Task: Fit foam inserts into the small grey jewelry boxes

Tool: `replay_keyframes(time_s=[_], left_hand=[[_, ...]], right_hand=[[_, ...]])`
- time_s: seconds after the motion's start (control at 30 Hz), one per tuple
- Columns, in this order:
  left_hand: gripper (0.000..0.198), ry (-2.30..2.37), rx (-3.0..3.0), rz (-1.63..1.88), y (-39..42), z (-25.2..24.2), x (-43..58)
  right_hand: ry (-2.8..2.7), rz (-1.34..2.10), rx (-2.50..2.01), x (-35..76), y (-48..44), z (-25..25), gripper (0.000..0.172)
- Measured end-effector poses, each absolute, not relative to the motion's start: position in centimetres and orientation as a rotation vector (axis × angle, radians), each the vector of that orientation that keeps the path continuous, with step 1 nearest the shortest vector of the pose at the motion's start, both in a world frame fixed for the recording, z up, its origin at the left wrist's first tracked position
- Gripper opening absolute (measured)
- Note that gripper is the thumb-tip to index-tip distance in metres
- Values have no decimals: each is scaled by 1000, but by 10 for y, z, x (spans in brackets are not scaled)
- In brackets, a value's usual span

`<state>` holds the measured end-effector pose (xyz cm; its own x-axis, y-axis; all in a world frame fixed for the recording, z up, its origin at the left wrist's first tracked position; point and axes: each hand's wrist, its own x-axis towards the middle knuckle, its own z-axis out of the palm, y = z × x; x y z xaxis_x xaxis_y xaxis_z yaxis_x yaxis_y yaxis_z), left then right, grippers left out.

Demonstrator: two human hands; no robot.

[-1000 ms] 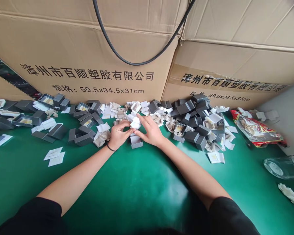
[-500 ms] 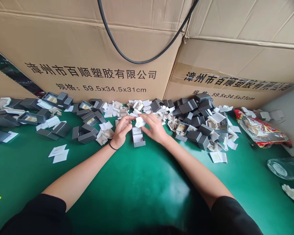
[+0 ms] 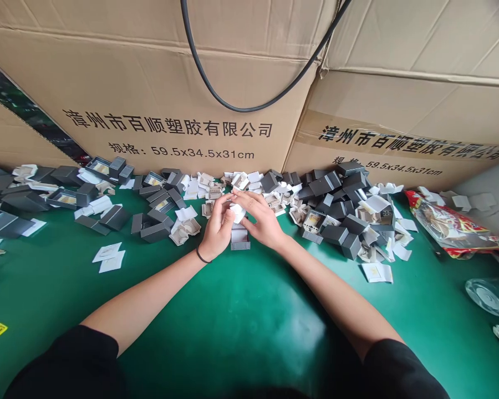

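Note:
Both hands meet over a small grey box [image 3: 240,239] near the middle of the green table. A white folded paper piece [image 3: 238,213] is between them. The fingers of my left hand [image 3: 219,227] curl around its left side. From the right, my right hand [image 3: 261,217] has its fingers bent over the top of the same piece, thumb close to the box. The hands cover the rear of the box; its pale inside shows at the front. Behind the hands lie crumpled paper inserts [image 3: 208,191].
Dark grey boxes [image 3: 153,227] and paper pieces are heaped left and right [image 3: 336,221]. Large cartons [image 3: 170,83] stand along the back, with a black cable [image 3: 241,109] hanging before them. At right are a red plastic bag [image 3: 453,224] and a clear jar [image 3: 488,293].
My hands have drawn closer together, and the left fingers now curl around the white paper piece. More of the box is covered. The whole view has shifted slightly.

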<state>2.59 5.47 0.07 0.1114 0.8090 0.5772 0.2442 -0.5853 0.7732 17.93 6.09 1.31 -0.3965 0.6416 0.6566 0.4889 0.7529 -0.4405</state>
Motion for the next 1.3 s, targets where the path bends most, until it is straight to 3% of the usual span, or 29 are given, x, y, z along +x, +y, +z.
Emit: replay_keyframes(time_s=[0.27,0.4,0.67,0.87,1.1,1.23,1.3], left_hand=[[44,1115,1814,1531,60,1,24],[45,1094,1873,1499,60,0,23],[43,1109,1918,1481,58,-1,23],[46,1128,1906,1497,58,-2,23],[48,1149,1892,1502,54,-5,20],[48,1276,1832,1556,59,-2,18],[49,1320,1788,1607,64,-2,15]], right_hand=[[-1910,544,-968,176,59,14,72],[-1865,674,-968,174,60,14,60],[-1746,754,-972,174,60,14,56],[-1804,559,-1041,170,55,21,42],[-1919,430,-1031,174,60,24,47],[-2045,328,-1212,177,39,51,62],[-2095,229,-1208,183,15,66,57]])
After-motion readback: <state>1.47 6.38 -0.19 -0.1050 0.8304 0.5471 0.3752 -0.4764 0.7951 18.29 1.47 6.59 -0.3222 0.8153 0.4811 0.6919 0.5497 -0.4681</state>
